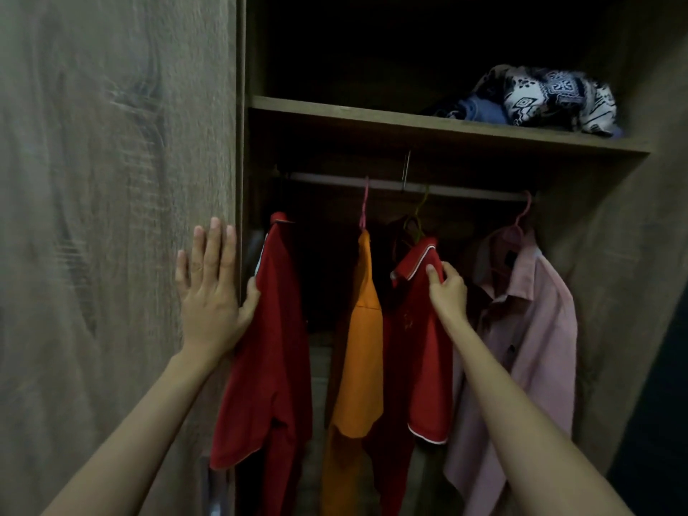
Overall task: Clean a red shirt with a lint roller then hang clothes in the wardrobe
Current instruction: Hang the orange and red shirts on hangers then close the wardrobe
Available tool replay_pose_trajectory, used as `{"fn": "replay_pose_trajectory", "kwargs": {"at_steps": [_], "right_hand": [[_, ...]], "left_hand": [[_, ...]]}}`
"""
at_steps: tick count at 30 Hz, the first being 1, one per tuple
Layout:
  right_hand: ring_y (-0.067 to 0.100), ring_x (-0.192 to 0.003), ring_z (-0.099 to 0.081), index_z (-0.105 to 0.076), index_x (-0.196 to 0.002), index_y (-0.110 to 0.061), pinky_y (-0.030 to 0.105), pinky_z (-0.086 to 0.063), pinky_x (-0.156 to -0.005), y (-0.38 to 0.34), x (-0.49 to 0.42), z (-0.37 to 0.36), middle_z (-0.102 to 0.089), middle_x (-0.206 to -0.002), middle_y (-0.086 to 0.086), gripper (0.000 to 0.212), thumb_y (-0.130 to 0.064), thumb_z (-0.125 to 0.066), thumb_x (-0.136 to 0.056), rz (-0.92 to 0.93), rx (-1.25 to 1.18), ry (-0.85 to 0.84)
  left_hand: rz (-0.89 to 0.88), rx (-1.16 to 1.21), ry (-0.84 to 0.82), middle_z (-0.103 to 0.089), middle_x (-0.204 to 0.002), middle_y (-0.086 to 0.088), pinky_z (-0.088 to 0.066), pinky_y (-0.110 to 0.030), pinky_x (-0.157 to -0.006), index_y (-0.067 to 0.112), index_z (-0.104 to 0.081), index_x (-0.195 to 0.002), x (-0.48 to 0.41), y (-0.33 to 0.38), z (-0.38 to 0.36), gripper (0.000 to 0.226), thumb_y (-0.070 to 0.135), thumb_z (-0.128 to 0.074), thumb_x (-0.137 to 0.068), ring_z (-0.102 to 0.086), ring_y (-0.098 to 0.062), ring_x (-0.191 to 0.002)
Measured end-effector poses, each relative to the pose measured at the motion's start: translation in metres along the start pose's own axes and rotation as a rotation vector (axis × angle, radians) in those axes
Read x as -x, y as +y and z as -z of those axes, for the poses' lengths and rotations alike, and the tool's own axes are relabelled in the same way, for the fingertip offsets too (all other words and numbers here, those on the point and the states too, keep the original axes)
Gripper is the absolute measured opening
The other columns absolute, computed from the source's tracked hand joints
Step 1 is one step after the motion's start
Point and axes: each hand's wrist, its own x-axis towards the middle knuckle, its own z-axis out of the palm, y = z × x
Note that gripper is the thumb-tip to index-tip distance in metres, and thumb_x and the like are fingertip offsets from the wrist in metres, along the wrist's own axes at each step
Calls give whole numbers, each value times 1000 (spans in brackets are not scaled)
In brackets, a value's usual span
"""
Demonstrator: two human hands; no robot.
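At centre frame the right hand (448, 292) has its fingers (433, 274) pinched on the collar of a red shirt (420, 340) hanging from the wardrobe rail (402, 186). Left of centre, the left hand (210, 292) lies flat and open against the wardrobe door (111, 180), thumb touching a second red shirt (271, 359). An orange shirt (361, 351) hangs between them, a pink shirt (528, 329) at right. Folded patterned cloth (551, 98) sits on the shelf (428, 124), upper right.
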Motion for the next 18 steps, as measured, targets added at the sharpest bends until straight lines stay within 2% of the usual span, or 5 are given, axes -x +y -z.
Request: {"fn": "replay_pose_trajectory", "kwargs": {"at_steps": [5, 8, 10, 12, 18], "right_hand": [[31, -115, -54, -55, -126, -4, 29, -37, -94, 12, 16, 14, -58, -123, 19, 35, -21, -53, -96, 31, -12, -57], [32, -128, -43, -42, -140, -10, 44, -32, -104, 9, 43, 25, -48, -137, 17, 49, -25, -54, -94, 43, 49, 39], [30, -132, -38, -37, -143, -14, 51, -29, -105, 1, 75, 30, -42, -142, 14, 55, -31, -51, -92, 56, 81, 193], [25, -134, -37, -37, -142, -15, 45, -27, -106, -10, 123, 29, -41, -144, 10, 56, -31, -50, -90, 99, 46, 290], [13, -131, -41, -44, -134, -18, 32, -30, -101, -27, 257, -21, -47, -140, 1, 45, -32, -46, -91, 182, 1, 87]], "left_hand": [[12, -22, -41, -11, -161, -10, -5, -46, -121, 14, -3, -155, 0, 0, 4, 79, 36, -44, -90, 1, -20, -150], [15, -16, -69, -9, -161, -8, -3, -43, -121, 13, -5, -155, 1, 2, 9, 78, 37, -43, -91, 2, -19, -150], [25, 10, -106, -9, -162, -9, -2, -42, -121, 12, -6, -154, 2, 3, 14, 77, 37, -42, -91, 2, -19, -150], [28, 32, -168, -8, -162, -10, -3, -44, -121, 12, -9, -154, 7, 1, 22, 76, 37, -42, -91, 2, -20, -150], [-23, 14, -241, -10, -162, -11, -8, -46, -121, 14, -14, -154, 17, -13, 35, 74, 45, -43, -94, -3, -26, -150]]}}
